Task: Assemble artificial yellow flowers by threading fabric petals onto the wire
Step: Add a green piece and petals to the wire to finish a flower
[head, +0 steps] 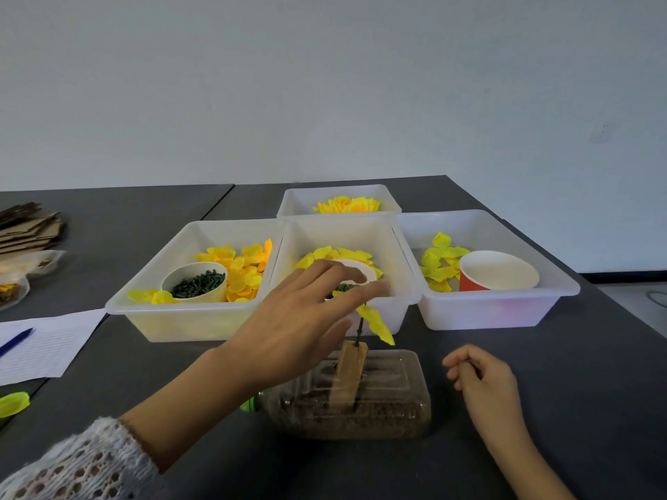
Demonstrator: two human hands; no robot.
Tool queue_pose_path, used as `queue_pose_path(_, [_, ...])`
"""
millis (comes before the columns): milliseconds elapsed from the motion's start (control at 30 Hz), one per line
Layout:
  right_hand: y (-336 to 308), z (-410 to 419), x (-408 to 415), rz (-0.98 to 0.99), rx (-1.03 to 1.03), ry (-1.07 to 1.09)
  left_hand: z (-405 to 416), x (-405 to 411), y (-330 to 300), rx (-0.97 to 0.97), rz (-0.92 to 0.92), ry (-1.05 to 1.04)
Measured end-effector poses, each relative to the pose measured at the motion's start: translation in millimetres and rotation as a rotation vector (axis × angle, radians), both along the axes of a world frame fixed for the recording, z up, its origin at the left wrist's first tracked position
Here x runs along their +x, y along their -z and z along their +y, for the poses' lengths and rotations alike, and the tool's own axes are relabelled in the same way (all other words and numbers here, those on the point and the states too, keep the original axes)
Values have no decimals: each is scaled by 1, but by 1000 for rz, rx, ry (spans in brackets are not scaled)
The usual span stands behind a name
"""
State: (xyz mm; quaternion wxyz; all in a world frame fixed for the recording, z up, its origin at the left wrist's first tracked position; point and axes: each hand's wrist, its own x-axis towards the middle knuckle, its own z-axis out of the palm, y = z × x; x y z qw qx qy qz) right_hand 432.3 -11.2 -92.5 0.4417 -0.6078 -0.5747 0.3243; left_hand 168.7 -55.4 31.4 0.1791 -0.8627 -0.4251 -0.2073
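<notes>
A: Far left?
B: Stacked cardboard [30, 225] at the table [108, 218] edge, lined paper [47, 346] with a blue pen [16, 341] below it, one loose yellow petal [13, 404] near the bottom corner.

A: First tray?
B: Left bin [144, 315], translucent white. Holds a paper cup of dark green pieces [196, 283] and a heap of yellow-orange petals [245, 268].

A: Left hand?
B: Left hand [299, 326] is raised over the front rim of the middle bin [397, 247], fingers spread and nearly straight, gripping nothing I can make out. Fingertips sit over a white cup [361, 270] ringed by yellow petals; contact with the cup is unclear, since the hand hides it.

A: The task's piece?
B: Just under that hand. A thin dark wire stem [359, 332] stands upright in a wooden block [350, 377] set in a clear plastic container [389, 409] of brown fill. One yellow fabric petal [377, 324] hangs on the wire near its top.

A: Behind?
B: Back bin [299, 202] with finished yellow blooms [348, 205].

A: Right side?
B: Right bin [505, 312], a few yellow-green petals [438, 263] and a red cup [498, 272]. Right hand [483, 380] rests on the table near the container, fingers loosely curled, holding nothing visible.
</notes>
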Motion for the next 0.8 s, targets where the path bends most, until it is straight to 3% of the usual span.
queue_pose_path(200, [2,2,1,-6,3,1,-2,1,12,-115,-15,44])
queue_pose_path(567, [-1,0,1,-10,15,-10,-12,0,37,-117,-115,42])
queue_pose_path(800, [0,0,1,-18,15,-2,-15,-1,41,-107,-26,35])
